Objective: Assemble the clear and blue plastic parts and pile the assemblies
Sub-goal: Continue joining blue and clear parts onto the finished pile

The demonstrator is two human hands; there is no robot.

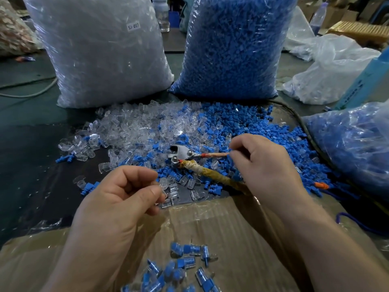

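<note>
Pliers (182,155) held by the right hand (263,165) lie mid-frame, seemingly ready, while the left hand (117,197) pinches a clear part (163,183).

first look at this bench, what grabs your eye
Two bulging bags stand at the back: the clear parts bag left, the blue parts bag right, a mixed heap spilled before them. Nearer, the left hand pinches a clear part and the right hand grips taped pliers.
</note>
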